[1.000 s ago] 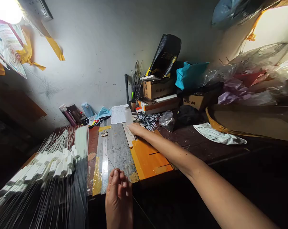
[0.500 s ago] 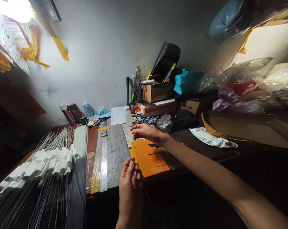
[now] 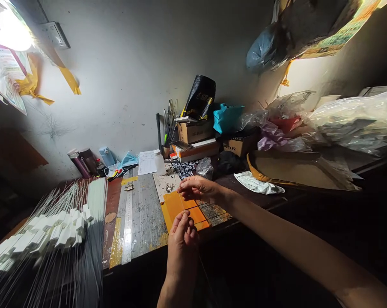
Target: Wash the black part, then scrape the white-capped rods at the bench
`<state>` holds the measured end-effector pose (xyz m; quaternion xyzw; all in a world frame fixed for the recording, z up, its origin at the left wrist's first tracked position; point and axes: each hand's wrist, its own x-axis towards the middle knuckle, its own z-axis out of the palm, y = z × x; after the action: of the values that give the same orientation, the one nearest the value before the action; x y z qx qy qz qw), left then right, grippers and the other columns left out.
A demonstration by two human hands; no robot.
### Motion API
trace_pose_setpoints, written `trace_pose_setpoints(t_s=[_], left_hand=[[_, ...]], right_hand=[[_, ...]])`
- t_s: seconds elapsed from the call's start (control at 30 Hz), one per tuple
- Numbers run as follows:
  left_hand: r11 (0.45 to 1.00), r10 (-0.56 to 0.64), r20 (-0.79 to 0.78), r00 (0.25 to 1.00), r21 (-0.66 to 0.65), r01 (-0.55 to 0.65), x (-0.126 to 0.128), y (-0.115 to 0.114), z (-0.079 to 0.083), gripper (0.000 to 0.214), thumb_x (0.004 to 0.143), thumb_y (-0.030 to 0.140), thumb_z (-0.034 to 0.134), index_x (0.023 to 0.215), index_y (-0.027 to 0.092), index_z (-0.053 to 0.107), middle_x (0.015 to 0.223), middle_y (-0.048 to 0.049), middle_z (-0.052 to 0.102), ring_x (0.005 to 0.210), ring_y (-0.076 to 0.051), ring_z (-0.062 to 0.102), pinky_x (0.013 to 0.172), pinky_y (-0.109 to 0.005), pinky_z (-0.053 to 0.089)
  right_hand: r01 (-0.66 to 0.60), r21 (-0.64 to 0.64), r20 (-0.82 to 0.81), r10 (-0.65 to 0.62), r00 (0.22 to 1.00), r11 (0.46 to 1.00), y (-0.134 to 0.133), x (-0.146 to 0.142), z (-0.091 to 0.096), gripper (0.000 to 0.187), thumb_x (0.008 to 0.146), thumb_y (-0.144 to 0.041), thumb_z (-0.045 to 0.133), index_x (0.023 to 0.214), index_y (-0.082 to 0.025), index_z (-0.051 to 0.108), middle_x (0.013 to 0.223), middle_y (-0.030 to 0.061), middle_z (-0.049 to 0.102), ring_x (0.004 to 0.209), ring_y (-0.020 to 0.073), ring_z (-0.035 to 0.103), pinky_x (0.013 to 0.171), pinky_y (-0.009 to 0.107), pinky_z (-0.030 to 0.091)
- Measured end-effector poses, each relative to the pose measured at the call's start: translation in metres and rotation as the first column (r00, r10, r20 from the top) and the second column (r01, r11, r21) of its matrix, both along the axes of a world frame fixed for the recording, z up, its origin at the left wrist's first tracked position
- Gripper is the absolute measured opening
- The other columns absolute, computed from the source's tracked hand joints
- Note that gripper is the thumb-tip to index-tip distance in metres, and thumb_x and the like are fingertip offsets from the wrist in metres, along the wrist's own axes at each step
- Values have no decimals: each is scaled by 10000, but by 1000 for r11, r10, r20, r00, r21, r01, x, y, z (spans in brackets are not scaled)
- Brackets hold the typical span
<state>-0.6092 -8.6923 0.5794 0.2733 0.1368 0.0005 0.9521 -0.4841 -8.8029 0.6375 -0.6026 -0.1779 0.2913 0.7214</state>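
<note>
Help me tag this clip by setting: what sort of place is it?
Likely a small, cluttered craft workshop: a steel ruler lies along the worn worktop, bundles of thin white rods sit beside it, and the left hand and right hand pinch a thin strand between them.

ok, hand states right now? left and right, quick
Left hand: pinched shut on a thin strand.
Right hand: pinched shut on the far end of the same strand, over the orange sheet.
</note>
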Motion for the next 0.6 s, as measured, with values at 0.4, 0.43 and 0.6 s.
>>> trace_pose_setpoints(t_s=[0.4, 0.43, 0.6], left_hand=[[1000, 8, 47, 999, 16, -8, 7, -4, 3, 328, 620, 160, 869, 870, 122, 659, 720, 13, 550, 534, -33, 491, 479, -113, 396], [1000, 7, 43, 999, 8, -7, 8, -4, 2, 342, 606, 162, 877, 866, 125, 657, 714, 18, 546, 526, -32, 483, 468, -113, 388], [1000, 1, 27, 1000, -15, -1, 9, -4, 2, 423, 536, 173, 912, 861, 124, 647, 703, 26, 556, 507, -24, 457, 448, -113, 375]], right_hand=[[-37, -35, -30, 36, 999, 999, -1, 4, 3, 225, 793, -302, 784, 861, -96, 725, 870, 58, 711, 700, 73, 640, 666, 162, 533], [-38, -34, -42, 37, 998, 999, 0, 2, 3, 217, 803, -302, 777, 858, -99, 726, 864, 55, 710, 696, 72, 638, 663, 163, 531], [-35, -15, -81, 34, 996, 999, 1, -1, 4, 192, 826, -298, 758, 838, -111, 713, 839, 33, 702, 672, 63, 622, 663, 171, 521]])
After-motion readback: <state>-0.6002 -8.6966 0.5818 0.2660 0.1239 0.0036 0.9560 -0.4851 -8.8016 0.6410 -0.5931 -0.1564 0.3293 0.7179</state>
